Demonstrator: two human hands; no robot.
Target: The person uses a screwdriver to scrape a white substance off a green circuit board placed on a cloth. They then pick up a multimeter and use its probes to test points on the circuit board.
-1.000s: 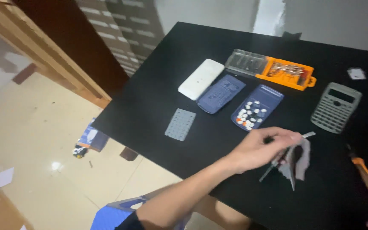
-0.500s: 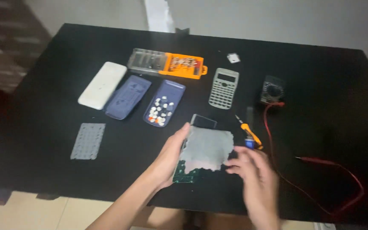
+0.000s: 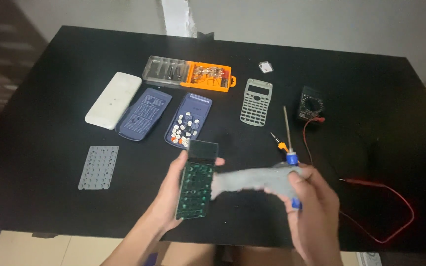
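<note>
Head view recorded one green circuit board (image 3: 195, 189) with its small display, gripped along the edges by the left hand (image 3: 173, 197) above the near edge of the black worktop (image 3: 50, 74). One grey cloth (image 3: 252, 180) ran from the board to the right hand (image 3: 311, 202), whose fingers (image 3: 299, 182) were closed on that cloth and on one blue-handled screwdriver (image 3: 288, 143). Beyond lay one grey key mat (image 3: 98, 167), one white cover (image 3: 113, 100), two dark blue shells (image 3: 144, 113), one holding loose keys, one grey keypad face (image 3: 256, 102), one orange bit case (image 3: 189, 74), and one multimeter (image 3: 310, 104) with red leads (image 3: 395, 216). Nothing blocked the board.
</note>
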